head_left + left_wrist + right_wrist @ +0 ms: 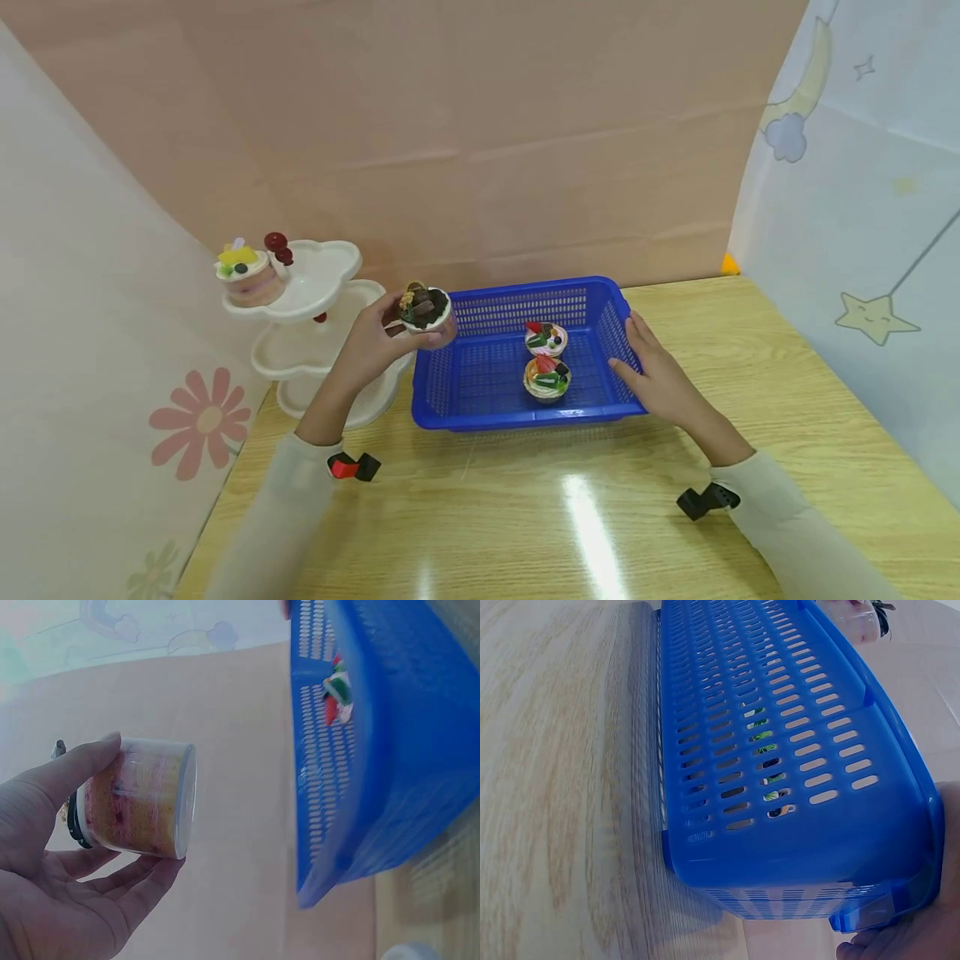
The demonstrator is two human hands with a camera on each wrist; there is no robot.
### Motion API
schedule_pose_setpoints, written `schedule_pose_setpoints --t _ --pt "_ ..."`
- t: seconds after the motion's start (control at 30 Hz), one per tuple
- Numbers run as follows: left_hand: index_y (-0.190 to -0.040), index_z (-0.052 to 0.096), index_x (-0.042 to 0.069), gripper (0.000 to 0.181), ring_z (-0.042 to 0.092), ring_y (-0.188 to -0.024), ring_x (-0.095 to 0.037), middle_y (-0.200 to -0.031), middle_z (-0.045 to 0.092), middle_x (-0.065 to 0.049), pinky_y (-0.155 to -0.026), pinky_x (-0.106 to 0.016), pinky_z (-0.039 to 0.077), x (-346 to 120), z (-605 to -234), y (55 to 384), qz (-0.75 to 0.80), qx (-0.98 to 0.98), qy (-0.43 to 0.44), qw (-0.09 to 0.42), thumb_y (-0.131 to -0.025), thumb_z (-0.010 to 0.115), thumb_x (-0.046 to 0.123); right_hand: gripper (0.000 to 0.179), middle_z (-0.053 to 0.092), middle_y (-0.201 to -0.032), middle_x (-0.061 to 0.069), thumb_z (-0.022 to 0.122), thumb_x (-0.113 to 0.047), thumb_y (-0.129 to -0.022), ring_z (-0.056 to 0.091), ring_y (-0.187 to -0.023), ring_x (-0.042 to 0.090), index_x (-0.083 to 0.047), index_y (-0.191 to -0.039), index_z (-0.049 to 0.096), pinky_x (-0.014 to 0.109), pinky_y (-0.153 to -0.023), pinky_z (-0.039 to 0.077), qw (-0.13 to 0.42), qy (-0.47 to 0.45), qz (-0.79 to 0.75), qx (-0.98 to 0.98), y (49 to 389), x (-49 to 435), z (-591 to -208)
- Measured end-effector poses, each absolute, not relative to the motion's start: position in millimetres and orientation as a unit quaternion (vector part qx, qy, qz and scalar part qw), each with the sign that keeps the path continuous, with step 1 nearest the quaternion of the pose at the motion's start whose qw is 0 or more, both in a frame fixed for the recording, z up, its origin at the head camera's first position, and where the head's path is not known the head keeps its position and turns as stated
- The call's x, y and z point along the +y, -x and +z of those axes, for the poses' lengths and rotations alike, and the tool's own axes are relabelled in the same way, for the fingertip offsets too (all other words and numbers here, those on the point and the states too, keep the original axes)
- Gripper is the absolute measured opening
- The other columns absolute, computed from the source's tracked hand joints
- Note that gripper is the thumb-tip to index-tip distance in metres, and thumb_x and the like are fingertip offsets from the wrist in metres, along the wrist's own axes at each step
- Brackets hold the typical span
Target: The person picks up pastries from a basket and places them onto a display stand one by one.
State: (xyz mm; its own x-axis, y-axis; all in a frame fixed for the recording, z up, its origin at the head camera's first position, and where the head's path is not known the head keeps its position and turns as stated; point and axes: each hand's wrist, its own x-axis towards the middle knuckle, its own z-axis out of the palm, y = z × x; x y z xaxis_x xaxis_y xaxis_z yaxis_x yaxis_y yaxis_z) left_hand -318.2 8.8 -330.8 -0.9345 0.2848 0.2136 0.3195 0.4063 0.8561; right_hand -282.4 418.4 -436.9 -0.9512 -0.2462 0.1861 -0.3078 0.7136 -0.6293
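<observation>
A plain beige cloth (465, 150) hangs behind the blue perforated basket (480, 367), and a wood-grain table (487, 508) lies beneath it. Left of the basket stands a white three-tier dessert stand (318, 279) with scalloped plates. At the basket's right end, the right hand (663, 379) grips the rim, thumb on the inside and fingers on the outside. Near the basket's left end, the left hand (369, 343) pinches a chocolate-topped cake cup (426, 312) between thumb and fingers, holding it in the air apart from the basket; its clear wall shows pink and tan layers. A fruit-topped cake cup (253, 283) sits left of the basket, on the stand's top tier. Inside the basket, right of its middle, two fruit-topped cupcakes stand upright: the rear cupcake (546, 341) and the front cupcake (547, 380). Smallest is the stand's red bead finial (277, 243), left of the basket.
</observation>
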Motion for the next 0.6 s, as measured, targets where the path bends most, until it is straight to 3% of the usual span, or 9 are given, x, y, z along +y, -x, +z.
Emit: schedule_pose_setpoints --t 0.17,0.4,0.6 --pt "-0.127 0.054 0.019 0.067 0.054 -0.111 -0.017 -0.117 0.059 0.000 -0.093 -0.041 0.047 -11.9 -328.4 322.5 -0.511 -0.843 0.162 0.041 -0.070 0.083 0.037 0.071 -0.009 -0.156 0.012 0.042 -0.033 -0.101 -0.003 -0.142 0.035 0.003 -0.148 0.003 0.059 -0.109 0.010 0.039 -0.148 0.349 -0.925 282.9 417.7 -436.5" --pt "-0.132 0.050 0.012 0.066 0.053 -0.116 -0.019 -0.122 0.058 -0.006 -0.094 -0.036 0.046 -30.8 -307.5 316.6 -0.517 -0.841 0.150 0.050 -0.075 0.081 0.025 0.071 -0.008 -0.156 0.013 0.042 -0.033 -0.101 -0.001 -0.142 0.037 0.004 -0.147 0.004 0.059 -0.109 0.011 0.049 -0.155 0.345 -0.924 284.9 418.4 -435.6" --pt "-0.133 0.049 0.009 0.063 0.055 -0.111 -0.017 -0.121 0.059 -0.008 -0.089 -0.023 0.048 -36.3 -284.9 301.4 -0.509 -0.848 0.136 0.055 -0.078 0.078 0.020 0.070 -0.008 -0.156 0.012 0.041 -0.033 -0.101 -0.001 -0.141 0.037 0.003 -0.148 0.004 0.061 -0.107 0.012 0.043 -0.152 0.350 -0.923 283.0 418.9 -437.2"
